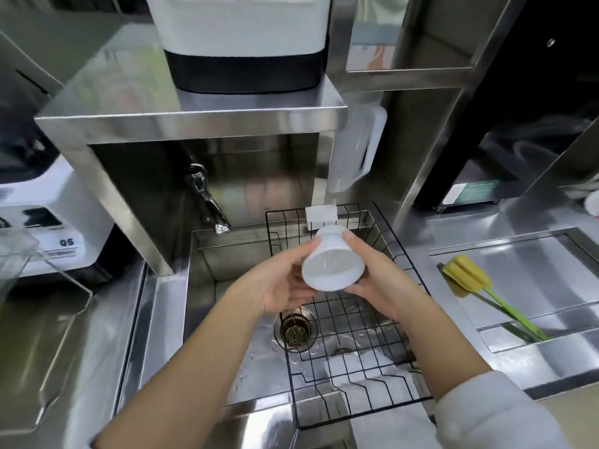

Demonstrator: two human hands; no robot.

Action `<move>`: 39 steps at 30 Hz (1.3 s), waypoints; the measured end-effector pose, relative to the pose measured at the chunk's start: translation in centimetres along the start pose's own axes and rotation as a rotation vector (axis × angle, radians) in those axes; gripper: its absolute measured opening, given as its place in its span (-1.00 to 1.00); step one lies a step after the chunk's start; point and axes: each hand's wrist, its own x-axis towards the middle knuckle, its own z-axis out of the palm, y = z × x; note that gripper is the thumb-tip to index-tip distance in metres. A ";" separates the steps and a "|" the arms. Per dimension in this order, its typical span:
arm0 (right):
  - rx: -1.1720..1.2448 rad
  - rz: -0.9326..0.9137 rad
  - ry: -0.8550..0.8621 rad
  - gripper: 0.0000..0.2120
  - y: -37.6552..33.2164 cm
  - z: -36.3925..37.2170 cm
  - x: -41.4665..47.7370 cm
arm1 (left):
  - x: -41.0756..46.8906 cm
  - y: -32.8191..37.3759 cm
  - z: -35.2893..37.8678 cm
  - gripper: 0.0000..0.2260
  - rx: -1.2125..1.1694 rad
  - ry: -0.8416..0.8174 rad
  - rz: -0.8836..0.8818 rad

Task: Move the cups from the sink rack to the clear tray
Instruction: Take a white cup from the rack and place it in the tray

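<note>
A white cup [332, 265] with a narrow foot is held above the black wire sink rack [353, 345], tilted so its open mouth faces me. My left hand [278, 283] grips its left side and my right hand [377, 280] grips its right side. The rack lies across the right half of the steel sink [223, 286], and I see no other cup in it. The edge of a clear tray [19, 264] shows at the far left on the counter.
A tap [207, 202] juts out under a steel shelf [191, 118] that carries a white-and-black machine [240, 43]. A yellow sponge brush with a green handle [479, 293] lies on the right drainboard. A clear jug [356, 147] hangs behind the rack. The drain [293, 332] lies below my hands.
</note>
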 end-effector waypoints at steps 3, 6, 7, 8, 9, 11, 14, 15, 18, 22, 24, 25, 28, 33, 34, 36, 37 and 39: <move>-0.206 0.050 -0.053 -0.30 -2.4 2.6 -1.2 | -3.4 0.7 -1.7 -0.54 -0.007 0.038 0.119; -0.251 -0.022 -0.123 -0.39 -4.0 5.7 -2.3 | -7.0 0.8 -3.6 -0.55 0.020 0.071 0.224; -0.260 -0.043 -0.143 -0.36 -4.6 6.9 -2.7 | -8.3 0.9 -4.3 -0.59 0.018 0.081 0.265; -0.277 -0.062 -0.164 -0.32 -4.9 8.0 -2.9 | -9.6 0.9 -5.1 -0.64 0.010 0.096 0.307; -0.291 -0.080 -0.188 -0.28 -5.3 9.1 -3.1 | -10.8 0.8 -6.0 -0.67 0.007 0.118 0.342; -0.299 -0.120 -0.241 -0.31 -5.9 11.4 -3.5 | -13.6 0.7 -7.9 -0.57 0.039 0.149 0.396; -0.321 -0.188 -0.361 -0.45 -7.0 15.0 -4.3 | -17.6 0.1 -10.6 -0.52 0.160 0.188 0.481; -0.332 -0.213 -0.408 -0.51 -7.3 16.2 -4.5 | -19.0 -0.2 -11.5 -0.56 0.181 0.223 0.517; -0.388 -0.322 -0.525 -0.65 -7.9 20.2 -5.2 | -22.5 -1.1 -14.4 -0.67 0.228 0.342 0.634; -0.494 -0.487 -0.593 -0.57 -8.2 25.8 -6.3 | -27.1 -2.6 -18.6 -0.48 0.354 0.477 0.730; -0.530 -0.536 -0.618 -0.42 -7.7 29.0 -6.6 | -29.3 -3.5 -20.6 -0.36 0.411 0.565 0.752; -0.531 -0.554 -0.628 -0.35 -7.3 30.6 -6.7 | -30.2 -4.1 -21.6 -0.32 0.416 0.604 0.760; -0.552 -0.610 -0.650 -0.21 -5.9 35.3 -6.8 | -32.6 -5.8 -24.6 -0.24 0.434 0.710 0.786; -0.684 -0.688 -0.692 -0.22 -3.4 42.1 -6.7 | -34.3 -8.7 -30.0 -0.22 0.548 0.819 0.764; -0.736 -0.709 -0.690 -0.23 -2.8 43.2 -6.6 | -34.4 -9.2 -31.0 -0.21 0.588 0.841 0.741; -0.831 -0.723 -0.674 -0.23 -1.7 45.3 -6.2 | -34.7 -10.1 -32.7 -0.20 0.640 0.863 0.692; -0.869 -0.722 -0.653 -0.22 -1.3 45.8 -6.0 | -34.6 -10.2 -33.2 -0.20 0.656 0.858 0.669; -0.945 -0.709 -0.613 -0.20 -0.5 47.3 -5.5 | -34.9 -10.5 -34.1 -0.23 0.681 0.849 0.633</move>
